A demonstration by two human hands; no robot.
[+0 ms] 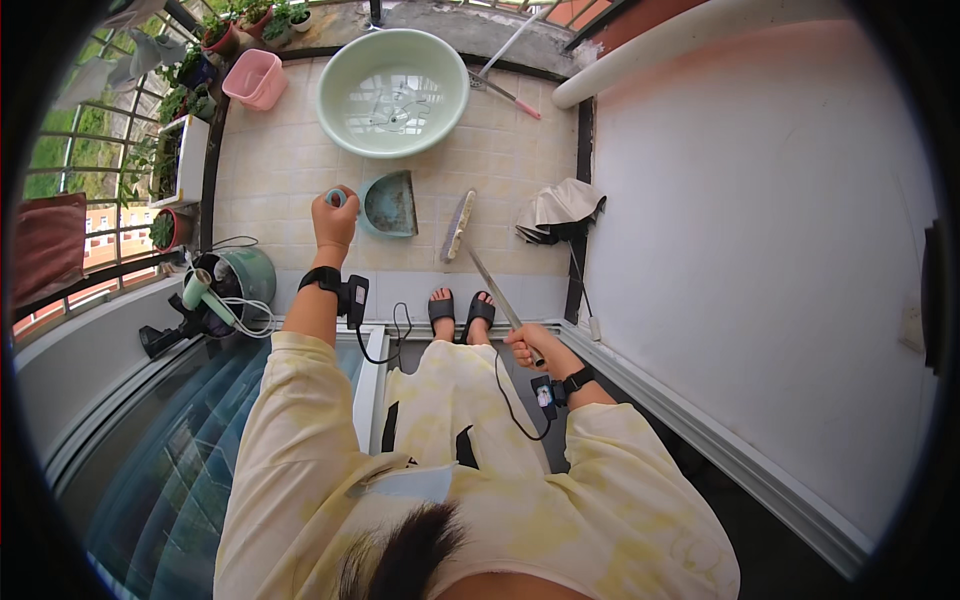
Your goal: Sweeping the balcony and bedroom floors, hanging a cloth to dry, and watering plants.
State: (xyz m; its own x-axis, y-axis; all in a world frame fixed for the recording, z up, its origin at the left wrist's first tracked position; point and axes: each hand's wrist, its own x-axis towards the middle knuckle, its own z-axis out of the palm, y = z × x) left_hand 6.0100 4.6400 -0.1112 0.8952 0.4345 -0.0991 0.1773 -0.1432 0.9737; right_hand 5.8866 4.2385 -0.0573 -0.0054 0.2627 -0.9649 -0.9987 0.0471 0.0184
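Note:
My left hand is closed on the handle of a blue-green plastic dustpan, whose pan hangs or rests to the right of the fist, with dark dirt or stains on its surface. In my right hand is the metal pole of a long-handled broom; its narrow head lies at the tiled floor, right of the dustpan and beyond my feet. Beyond the dustpan stands a large pale green basin. Whether the dustpan touches the floor, I cannot tell.
A pink plastic tub and potted plants line the far left. A folded umbrella leans by the right wall. Near the railing, a green bucket holds a hair dryer and cords. Behind the basin lies a pink-tipped stick. A sliding-door track crosses near my feet.

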